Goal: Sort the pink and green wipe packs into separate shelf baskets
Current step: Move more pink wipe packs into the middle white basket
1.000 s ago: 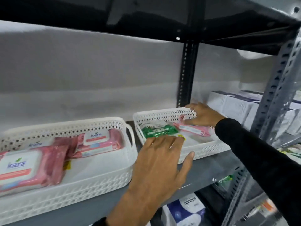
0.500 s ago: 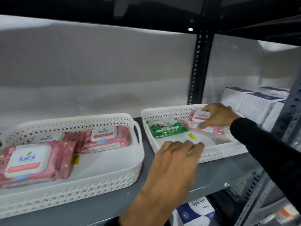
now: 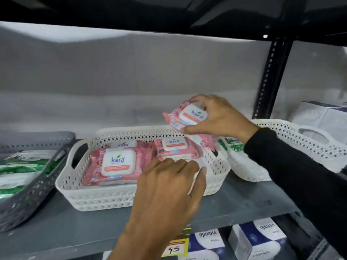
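Note:
My right hand [image 3: 218, 118] grips a pink wipe pack [image 3: 189, 119] in the air, above the far right corner of the middle white basket [image 3: 105, 196]. That basket holds three pink packs, the largest [image 3: 116, 166] at its front left. My left hand [image 3: 169, 186] rests with fingers spread on the basket's front right rim and holds nothing. The right white basket [image 3: 308, 141] contains a green pack [image 3: 231, 144], mostly hidden by my right sleeve. A grey basket [image 3: 32, 192] at the left holds green packs [image 3: 24, 162].
All three baskets stand on a grey metal shelf [image 3: 234, 203] with a black perforated upright [image 3: 270, 76] at the back right. White boxes [image 3: 323, 115] sit at the far right. Below the shelf are blue-and-white boxes [image 3: 259, 239] and a yellow price tag [image 3: 176, 247].
My right hand lifted the pink pack out of the right basket and carried it left over the middle basket. My left hand moved from the right basket's rim to the middle basket. The view shifted left.

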`<state>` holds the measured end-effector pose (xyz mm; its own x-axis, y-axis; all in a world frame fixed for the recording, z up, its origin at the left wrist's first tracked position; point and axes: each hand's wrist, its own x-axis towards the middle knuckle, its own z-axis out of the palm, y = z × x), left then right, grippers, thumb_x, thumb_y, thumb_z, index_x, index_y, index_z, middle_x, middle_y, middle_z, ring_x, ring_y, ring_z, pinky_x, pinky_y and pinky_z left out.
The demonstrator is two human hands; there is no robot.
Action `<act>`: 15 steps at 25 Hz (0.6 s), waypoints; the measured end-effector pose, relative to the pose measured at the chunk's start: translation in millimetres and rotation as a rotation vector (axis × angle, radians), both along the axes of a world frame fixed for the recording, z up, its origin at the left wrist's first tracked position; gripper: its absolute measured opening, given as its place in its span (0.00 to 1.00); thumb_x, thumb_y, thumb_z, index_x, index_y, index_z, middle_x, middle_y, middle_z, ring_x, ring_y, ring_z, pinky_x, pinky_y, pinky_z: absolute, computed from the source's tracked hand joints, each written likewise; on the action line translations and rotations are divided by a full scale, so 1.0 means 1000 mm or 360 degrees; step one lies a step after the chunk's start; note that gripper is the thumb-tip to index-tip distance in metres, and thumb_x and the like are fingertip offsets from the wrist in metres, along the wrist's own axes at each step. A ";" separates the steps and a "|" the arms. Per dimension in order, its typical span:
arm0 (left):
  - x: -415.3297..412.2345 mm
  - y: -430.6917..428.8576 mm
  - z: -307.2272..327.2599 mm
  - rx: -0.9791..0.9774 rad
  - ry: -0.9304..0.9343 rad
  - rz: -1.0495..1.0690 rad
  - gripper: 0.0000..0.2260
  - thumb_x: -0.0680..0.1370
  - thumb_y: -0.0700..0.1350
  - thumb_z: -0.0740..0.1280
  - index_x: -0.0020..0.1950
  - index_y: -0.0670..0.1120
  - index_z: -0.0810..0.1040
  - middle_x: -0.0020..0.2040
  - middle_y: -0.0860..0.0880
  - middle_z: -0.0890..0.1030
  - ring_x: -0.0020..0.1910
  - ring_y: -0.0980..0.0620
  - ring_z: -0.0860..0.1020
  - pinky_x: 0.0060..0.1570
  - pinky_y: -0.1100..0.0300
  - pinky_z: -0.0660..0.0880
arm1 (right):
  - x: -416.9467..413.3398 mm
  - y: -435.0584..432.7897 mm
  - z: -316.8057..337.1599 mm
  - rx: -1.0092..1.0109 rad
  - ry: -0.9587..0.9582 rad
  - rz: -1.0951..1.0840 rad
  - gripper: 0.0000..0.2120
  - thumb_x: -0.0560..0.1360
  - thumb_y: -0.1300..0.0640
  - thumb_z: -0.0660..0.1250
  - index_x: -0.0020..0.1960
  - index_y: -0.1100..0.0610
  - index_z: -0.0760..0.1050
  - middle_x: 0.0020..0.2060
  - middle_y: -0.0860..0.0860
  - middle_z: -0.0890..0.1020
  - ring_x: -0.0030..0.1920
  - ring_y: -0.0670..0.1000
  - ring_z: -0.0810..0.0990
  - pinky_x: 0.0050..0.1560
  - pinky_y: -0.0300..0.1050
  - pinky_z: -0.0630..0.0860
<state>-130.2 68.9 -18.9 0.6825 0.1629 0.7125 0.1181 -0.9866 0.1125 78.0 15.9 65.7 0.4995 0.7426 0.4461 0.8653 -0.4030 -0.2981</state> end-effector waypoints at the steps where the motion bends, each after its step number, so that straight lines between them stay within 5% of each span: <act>1: -0.005 0.008 -0.004 0.0004 -0.0016 0.0035 0.16 0.81 0.52 0.60 0.35 0.49 0.77 0.29 0.51 0.79 0.28 0.48 0.77 0.31 0.56 0.69 | -0.008 0.010 -0.008 -0.0076 0.0005 0.0036 0.44 0.56 0.30 0.75 0.68 0.45 0.70 0.55 0.46 0.74 0.56 0.50 0.74 0.55 0.47 0.72; 7: -0.006 0.022 -0.028 0.0308 -0.0100 0.0162 0.15 0.79 0.51 0.62 0.32 0.50 0.75 0.25 0.51 0.76 0.22 0.49 0.74 0.26 0.59 0.65 | -0.029 0.033 -0.066 -0.0672 -0.0089 -0.0038 0.52 0.58 0.30 0.74 0.75 0.48 0.58 0.64 0.52 0.73 0.64 0.56 0.73 0.61 0.54 0.72; 11: 0.003 0.013 -0.029 0.0160 -0.0152 0.0122 0.13 0.78 0.50 0.64 0.34 0.50 0.77 0.27 0.51 0.79 0.25 0.49 0.76 0.30 0.58 0.67 | -0.025 0.022 -0.059 -0.0525 -0.0022 0.0014 0.57 0.56 0.22 0.69 0.77 0.46 0.56 0.68 0.50 0.71 0.68 0.54 0.71 0.65 0.54 0.70; 15: 0.023 -0.010 -0.021 0.0014 -0.0129 0.0009 0.09 0.79 0.50 0.62 0.41 0.51 0.78 0.33 0.53 0.80 0.29 0.50 0.77 0.31 0.57 0.67 | 0.002 -0.012 -0.042 -0.0147 -0.0004 0.0100 0.46 0.62 0.24 0.67 0.74 0.46 0.66 0.56 0.43 0.69 0.61 0.46 0.71 0.61 0.47 0.72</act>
